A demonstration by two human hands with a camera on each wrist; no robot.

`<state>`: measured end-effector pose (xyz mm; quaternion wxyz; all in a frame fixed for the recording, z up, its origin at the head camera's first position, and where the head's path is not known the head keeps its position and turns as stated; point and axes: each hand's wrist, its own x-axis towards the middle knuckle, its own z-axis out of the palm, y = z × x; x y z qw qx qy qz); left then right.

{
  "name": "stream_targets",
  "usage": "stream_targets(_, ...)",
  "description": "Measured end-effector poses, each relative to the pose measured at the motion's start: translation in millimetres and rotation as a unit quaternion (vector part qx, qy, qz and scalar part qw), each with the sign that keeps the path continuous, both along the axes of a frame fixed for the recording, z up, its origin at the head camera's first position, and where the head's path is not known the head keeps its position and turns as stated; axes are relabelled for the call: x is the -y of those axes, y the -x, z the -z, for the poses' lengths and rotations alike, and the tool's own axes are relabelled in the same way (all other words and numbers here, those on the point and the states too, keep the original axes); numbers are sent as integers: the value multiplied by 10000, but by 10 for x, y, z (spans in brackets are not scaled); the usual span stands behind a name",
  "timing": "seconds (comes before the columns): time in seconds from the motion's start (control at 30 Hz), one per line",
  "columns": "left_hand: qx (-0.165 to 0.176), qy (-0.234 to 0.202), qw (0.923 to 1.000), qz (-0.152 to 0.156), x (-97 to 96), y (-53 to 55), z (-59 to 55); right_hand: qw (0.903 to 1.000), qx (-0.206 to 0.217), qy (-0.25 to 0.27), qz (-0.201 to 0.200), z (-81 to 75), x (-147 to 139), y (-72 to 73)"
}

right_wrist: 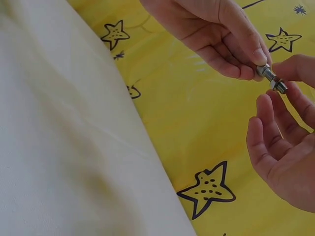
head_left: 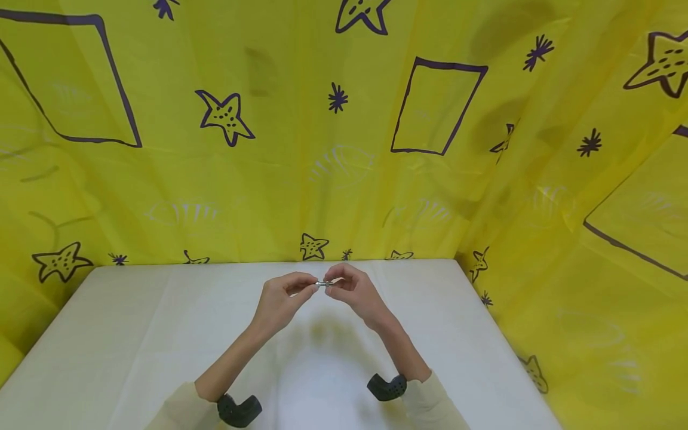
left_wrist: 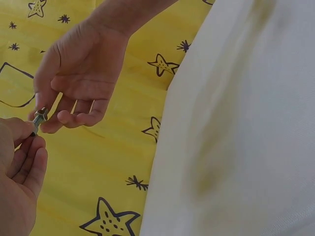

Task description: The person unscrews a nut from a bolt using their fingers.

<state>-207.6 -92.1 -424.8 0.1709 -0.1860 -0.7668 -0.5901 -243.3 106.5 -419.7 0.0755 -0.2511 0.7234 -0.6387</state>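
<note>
Above the white table, a small silver metal bolt (right_wrist: 268, 74) bridges the two hands. The left hand (head_left: 280, 300) pinches its head end between thumb and fingers, which cover part of the head. A hex nut (right_wrist: 274, 84) sits on the threaded shank, with the threaded tip showing beyond it. From the other side, the right hand (head_left: 359, 294) pinches the nut between thumb and forefinger. Its other fingers are spread and loosely bent, as the right wrist view shows. In the left wrist view the nut (left_wrist: 42, 114) appears right at the right hand's fingertips.
A white-covered table (head_left: 215, 352) lies beneath both hands. Yellow curtains (head_left: 279, 179) with dark starfish drawings hang behind it and along the sides. Dark curved pieces (head_left: 240, 411) are worn at both wrists, next to the light sleeves (head_left: 183, 409).
</note>
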Motion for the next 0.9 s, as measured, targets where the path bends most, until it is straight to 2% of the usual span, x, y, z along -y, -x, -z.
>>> stream_targets(0.27,11,34,10000,5,-1,1,1,9995,231,-67,200,-41,16,-25)
stream_targets(0.67,-25,-6,10000,34,14,11,14,9999,-113,-88,5,-12,9,-1)
stream_targets(0.9,11,0,10000,36,21,22,21,9997,244,-81,41,-33,24,-7)
